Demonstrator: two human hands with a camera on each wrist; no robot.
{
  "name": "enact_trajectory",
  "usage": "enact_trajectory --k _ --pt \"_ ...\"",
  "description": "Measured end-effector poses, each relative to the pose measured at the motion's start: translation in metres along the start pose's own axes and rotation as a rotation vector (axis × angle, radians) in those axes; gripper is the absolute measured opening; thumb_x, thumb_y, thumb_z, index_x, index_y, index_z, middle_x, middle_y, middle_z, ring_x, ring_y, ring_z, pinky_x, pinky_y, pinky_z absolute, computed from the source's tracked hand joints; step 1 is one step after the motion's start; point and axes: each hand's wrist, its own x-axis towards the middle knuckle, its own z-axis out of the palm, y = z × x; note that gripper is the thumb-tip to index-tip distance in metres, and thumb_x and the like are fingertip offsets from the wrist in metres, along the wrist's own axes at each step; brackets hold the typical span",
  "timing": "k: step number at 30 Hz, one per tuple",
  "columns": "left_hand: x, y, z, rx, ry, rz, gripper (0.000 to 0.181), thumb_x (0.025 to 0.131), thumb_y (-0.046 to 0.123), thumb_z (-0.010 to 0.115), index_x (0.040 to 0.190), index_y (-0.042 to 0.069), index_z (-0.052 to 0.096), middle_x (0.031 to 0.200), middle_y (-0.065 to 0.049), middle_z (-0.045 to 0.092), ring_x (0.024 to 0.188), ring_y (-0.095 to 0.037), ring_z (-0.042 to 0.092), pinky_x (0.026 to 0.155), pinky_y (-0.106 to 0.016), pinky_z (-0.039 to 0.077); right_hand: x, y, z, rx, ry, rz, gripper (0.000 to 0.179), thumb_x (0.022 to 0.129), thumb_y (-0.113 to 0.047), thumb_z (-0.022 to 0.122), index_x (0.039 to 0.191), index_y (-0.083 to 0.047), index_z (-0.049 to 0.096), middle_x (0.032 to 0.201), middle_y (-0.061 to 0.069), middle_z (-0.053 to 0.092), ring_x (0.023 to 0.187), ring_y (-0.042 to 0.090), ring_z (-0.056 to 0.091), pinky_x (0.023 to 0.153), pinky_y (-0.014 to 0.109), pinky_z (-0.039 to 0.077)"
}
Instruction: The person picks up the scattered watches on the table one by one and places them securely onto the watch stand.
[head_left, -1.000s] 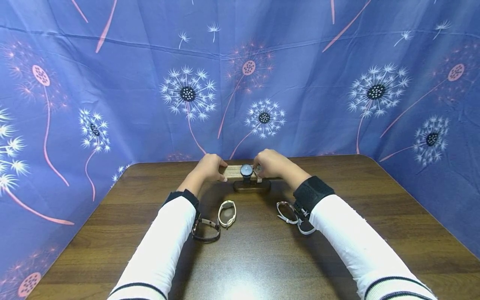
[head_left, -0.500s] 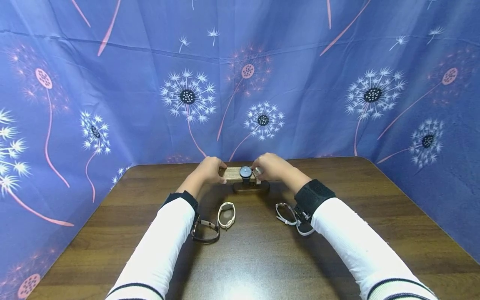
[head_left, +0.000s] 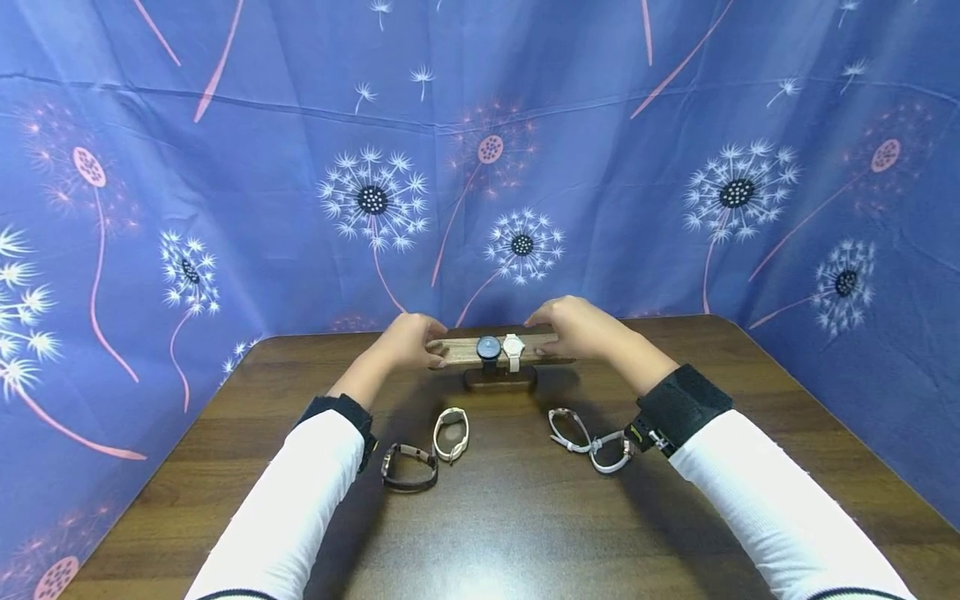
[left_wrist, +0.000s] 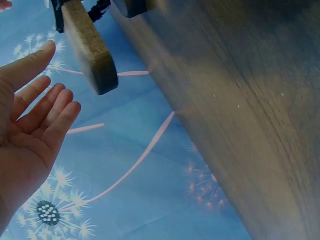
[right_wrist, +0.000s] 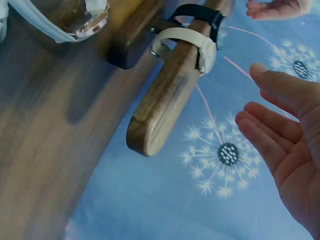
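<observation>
A wooden watch stand (head_left: pixel 500 379) stands at the back of the table, its bar running left to right. Round the bar's middle sit a black watch (head_left: pixel 488 348) and, just right of it, a white watch (head_left: pixel 513 347). My left hand (head_left: pixel 408 342) is by the bar's left end, fingers relaxed and holding nothing; in the left wrist view a gap shows between it and the bar's end (left_wrist: pixel 92 55). By the right end is my right hand (head_left: pixel 577 329), thumb and fingers apart. The right wrist view shows that hand (right_wrist: pixel 295 135) clear of the bar (right_wrist: pixel 165 100).
Nearer on the wooden table (head_left: pixel 480 517) lie a cream watch (head_left: pixel 451 435) and a dark-banded watch (head_left: pixel 409 467) at left. Two white-banded watches (head_left: pixel 569 431) lie together at right. A blue dandelion-patterned cloth (head_left: pixel 300 250) hangs behind the table's far edge.
My right hand has let go of the white watch and moved right along the bar, uncovering it. The left hand has eased slightly left, off the bar's end.
</observation>
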Motion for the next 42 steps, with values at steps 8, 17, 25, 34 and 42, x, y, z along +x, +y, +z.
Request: enact_trajectory --k 8,17,25,34,42 --pt "-0.032 0.009 -0.003 -0.007 0.078 0.104 0.027 0.082 0.014 0.077 0.104 -0.002 0.073 0.095 -0.014 0.072 0.084 -0.024 0.069 0.078 -0.038 0.056 -0.037 -0.011 0.002 0.075 0.045 -0.034 0.033 0.075 -0.007 0.081 0.106 0.0 0.071 0.099 0.013 0.071 0.084 0.026 0.067 0.073 0.039 0.055" --pt "-0.074 0.012 0.004 -0.076 0.135 0.089 0.014 0.085 0.014 0.075 0.094 0.004 0.075 0.083 -0.002 0.067 0.073 -0.012 0.06 0.066 -0.029 0.052 -0.07 -0.031 0.011 0.242 0.01 0.0 0.024 0.079 0.0 0.074 0.103 -0.002 0.072 0.099 0.009 0.072 0.066 0.005 0.058 0.064 0.027 0.053" --pt "-0.108 0.01 0.018 -0.139 0.164 0.06 0.012 0.084 0.012 0.075 0.092 0.003 0.075 0.081 0.001 0.066 0.071 -0.01 0.058 0.063 -0.026 0.05 -0.085 -0.046 0.019 0.374 -0.057 0.017 0.021 0.081 -0.001 0.071 0.102 -0.002 0.072 0.094 0.002 0.071 0.082 0.014 0.067 0.073 0.036 0.057" --pt "-0.126 0.014 0.024 -0.162 0.104 0.05 0.012 0.082 0.01 0.077 0.093 0.004 0.075 0.082 0.001 0.067 0.072 -0.008 0.059 0.064 -0.025 0.052 -0.087 -0.061 0.023 0.409 -0.119 -0.019 0.021 0.081 -0.002 0.073 0.102 -0.002 0.072 0.093 0.0 0.071 0.08 0.009 0.066 0.071 0.026 0.056" --pt "-0.129 0.011 0.018 -0.171 -0.072 0.022 0.004 0.085 0.01 0.074 0.081 0.01 0.074 0.073 0.008 0.066 0.066 -0.004 0.058 0.06 -0.025 0.051 -0.087 -0.068 0.022 0.385 -0.132 -0.05 0.021 0.081 -0.005 0.074 0.102 -0.003 0.073 0.094 0.0 0.072 0.081 0.007 0.064 0.072 0.032 0.056"
